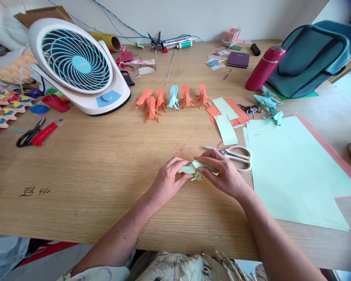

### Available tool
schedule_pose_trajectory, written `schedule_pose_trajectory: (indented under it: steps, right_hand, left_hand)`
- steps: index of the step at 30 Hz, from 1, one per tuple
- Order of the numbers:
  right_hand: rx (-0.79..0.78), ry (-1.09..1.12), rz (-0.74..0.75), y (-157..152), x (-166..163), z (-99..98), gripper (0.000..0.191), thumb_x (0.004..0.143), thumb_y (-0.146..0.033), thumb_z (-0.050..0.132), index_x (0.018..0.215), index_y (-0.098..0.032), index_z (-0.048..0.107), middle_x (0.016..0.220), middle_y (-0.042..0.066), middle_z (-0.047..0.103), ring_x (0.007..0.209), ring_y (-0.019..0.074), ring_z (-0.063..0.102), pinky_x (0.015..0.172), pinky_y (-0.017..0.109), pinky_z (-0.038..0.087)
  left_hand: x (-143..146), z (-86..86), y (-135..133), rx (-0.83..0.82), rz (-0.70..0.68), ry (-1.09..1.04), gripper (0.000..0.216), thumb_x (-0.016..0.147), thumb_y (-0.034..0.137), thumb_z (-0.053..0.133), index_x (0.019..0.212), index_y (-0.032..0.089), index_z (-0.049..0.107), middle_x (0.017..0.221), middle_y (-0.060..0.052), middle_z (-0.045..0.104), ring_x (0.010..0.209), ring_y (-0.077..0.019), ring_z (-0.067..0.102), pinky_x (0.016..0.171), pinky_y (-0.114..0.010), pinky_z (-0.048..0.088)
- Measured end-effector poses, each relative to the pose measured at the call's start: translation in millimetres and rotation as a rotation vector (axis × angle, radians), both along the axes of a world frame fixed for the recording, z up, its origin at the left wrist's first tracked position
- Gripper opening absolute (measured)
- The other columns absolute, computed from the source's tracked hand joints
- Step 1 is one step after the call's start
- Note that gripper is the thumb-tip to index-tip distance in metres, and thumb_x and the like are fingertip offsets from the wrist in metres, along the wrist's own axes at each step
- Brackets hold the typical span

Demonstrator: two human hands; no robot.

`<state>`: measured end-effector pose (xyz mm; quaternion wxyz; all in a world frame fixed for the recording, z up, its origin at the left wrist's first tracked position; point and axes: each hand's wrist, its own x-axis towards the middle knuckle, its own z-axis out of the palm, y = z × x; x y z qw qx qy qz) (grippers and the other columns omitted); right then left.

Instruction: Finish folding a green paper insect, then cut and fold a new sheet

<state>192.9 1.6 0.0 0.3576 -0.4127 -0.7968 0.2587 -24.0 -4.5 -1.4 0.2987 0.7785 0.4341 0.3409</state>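
Observation:
Between my hands, just above the table, is a light green folded paper piece (196,164). Its left end is pinched by the thumb and fingers of my left hand (170,176). My right hand (219,171) grips the other side, its fingers covering part of the paper. Small cut or folded strips hang from the lower middle of the piece. White-handled scissors (239,156) lie just beyond my right hand. Several folded orange paper figures (187,96) and one light blue paper figure (173,97) stand farther back.
A white fan (78,64) stands at the left, with black-handled scissors (31,134) and a red cutter (46,132) before it. Large green sheets (292,168) cover the right side. Behind them are a red bottle (266,67) and a teal bag (310,58).

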Motion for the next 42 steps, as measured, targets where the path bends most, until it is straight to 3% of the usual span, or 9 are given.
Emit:
schedule_pose_trajectory:
  steps: [4,9,20,36,42]
  right_hand:
    - [0.009,-0.006,-0.034,-1.6,-3.5,1.0,0.026,0.093,-0.023,0.061,0.119,-0.022,0.061,0.103,0.007,0.067,0.096,0.0233,0.063,0.084,0.039,0.051]
    - [0.000,0.022,-0.008,-3.0,-6.6,6.8,0.014,0.094,-0.021,0.060,0.106,-0.021,0.065,0.096,0.006,0.066,0.088,0.0208,0.061,0.077,0.035,0.051]
    - [0.044,0.011,-0.046,-2.7,-4.8,2.6,0.020,0.094,-0.023,0.060,0.112,-0.024,0.067,0.100,0.008,0.064,0.090,0.0210,0.063,0.079,0.037,0.053]
    - [0.147,-0.096,-0.036,-3.5,-6.1,1.8,0.027,0.093,-0.016,0.058,0.117,-0.027,0.065,0.098,0.007,0.065,0.089,0.0220,0.061,0.079,0.040,0.052]
    - [0.117,-0.062,-0.027,-3.8,-6.4,2.5,0.024,0.094,-0.017,0.057,0.113,-0.028,0.066,0.098,0.007,0.064,0.090,0.0224,0.061,0.079,0.039,0.052]
  left_hand:
    - [-0.1,-0.1,-0.3,-0.004,0.003,-0.006,0.023,0.085,0.016,0.071,0.106,0.019,0.065,0.099,-0.005,0.066,0.089,-0.0158,0.065,0.078,-0.026,0.052]
    - [-0.9,-1.3,0.0,0.011,0.010,-0.017,0.027,0.084,0.013,0.070,0.110,0.020,0.065,0.101,-0.004,0.067,0.092,-0.0149,0.065,0.082,-0.025,0.052]
    - [-1.8,1.6,0.2,0.024,0.070,-0.011,0.021,0.086,0.014,0.066,0.106,0.021,0.065,0.102,-0.005,0.069,0.092,-0.0169,0.066,0.083,-0.029,0.054]
    - [-7.1,-0.4,0.6,0.029,0.045,0.003,0.026,0.087,0.014,0.066,0.112,0.022,0.065,0.106,-0.006,0.068,0.099,-0.0182,0.065,0.087,-0.032,0.053]
    - [-8.6,0.1,2.3,0.028,0.034,0.001,0.027,0.086,0.013,0.067,0.111,0.023,0.065,0.106,-0.005,0.068,0.098,-0.0176,0.064,0.087,-0.031,0.053]
